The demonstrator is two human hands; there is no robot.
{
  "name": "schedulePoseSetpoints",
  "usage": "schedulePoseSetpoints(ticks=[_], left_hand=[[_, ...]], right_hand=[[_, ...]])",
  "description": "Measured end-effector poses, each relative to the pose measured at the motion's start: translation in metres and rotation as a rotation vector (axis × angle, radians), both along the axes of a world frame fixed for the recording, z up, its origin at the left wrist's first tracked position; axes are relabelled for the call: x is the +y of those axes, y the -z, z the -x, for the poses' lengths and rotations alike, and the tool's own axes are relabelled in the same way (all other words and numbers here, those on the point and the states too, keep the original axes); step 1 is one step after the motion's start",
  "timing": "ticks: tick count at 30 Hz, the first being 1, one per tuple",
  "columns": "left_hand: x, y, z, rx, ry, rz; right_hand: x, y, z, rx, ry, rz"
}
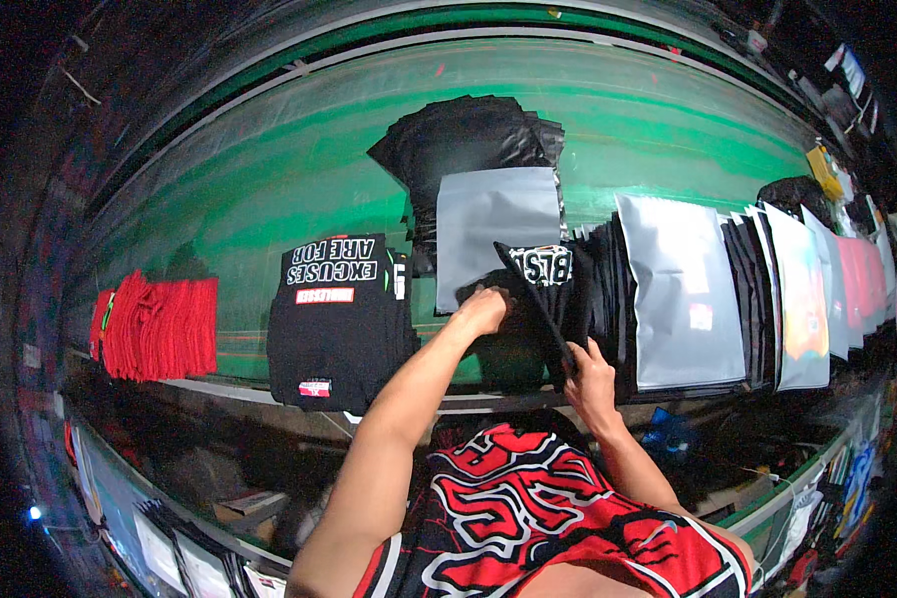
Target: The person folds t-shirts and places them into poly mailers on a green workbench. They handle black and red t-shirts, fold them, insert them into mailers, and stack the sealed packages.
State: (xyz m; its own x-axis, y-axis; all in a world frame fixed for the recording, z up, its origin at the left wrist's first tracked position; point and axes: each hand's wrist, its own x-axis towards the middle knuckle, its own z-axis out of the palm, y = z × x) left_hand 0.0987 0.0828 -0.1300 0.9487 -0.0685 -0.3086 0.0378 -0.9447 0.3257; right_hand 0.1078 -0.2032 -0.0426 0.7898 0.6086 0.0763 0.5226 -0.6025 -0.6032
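My right hand [592,377] grips the near edge of a folded black garment [534,306], which stands tilted and nearly edge-on to me. Beside it on the right is a black garment with a white printed patch [542,266]. My left hand [486,310] is curled in front of the grey plastic mailing bag [498,217]. Dark material or shadow lies around its fingers, so whether it holds anything is unclear. The grey bag lies on a fanned pile of black plastic bags [471,134]. To the left, a stack of folded black garments [333,321] shows white lettering and a size sticker.
Red folded garments [161,329] stand in a row at the far left of the green table [284,179]. On the right, packed grey bags [680,291] lean in a long row along the table. Below the table edge, a lower shelf [254,516] holds cardboard and more packets.
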Motion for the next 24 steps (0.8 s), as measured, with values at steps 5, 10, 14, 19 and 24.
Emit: schedulePoseSetpoints(ticks=[5,10,14,19,24], left_hand=[[0.004,-0.009,-0.01,0.013,0.293,-0.107],[0.008,-0.009,-0.016,-0.113,0.435,-0.044],[0.018,-0.013,-0.028,0.03,0.302,0.033],[0.037,-0.02,-0.037,0.301,0.141,0.187],[0.065,0.008,-0.052,0.103,0.308,0.248]], right_hand=[[-0.007,0.016,0.003,0.019,-0.009,0.085],[-0.015,0.016,0.014,0.037,-0.003,0.051],[-0.016,0.009,0.021,0.02,0.003,0.011],[-0.018,0.001,0.028,0.069,0.041,-0.023],[-0.017,-0.01,0.036,0.017,0.057,-0.101]])
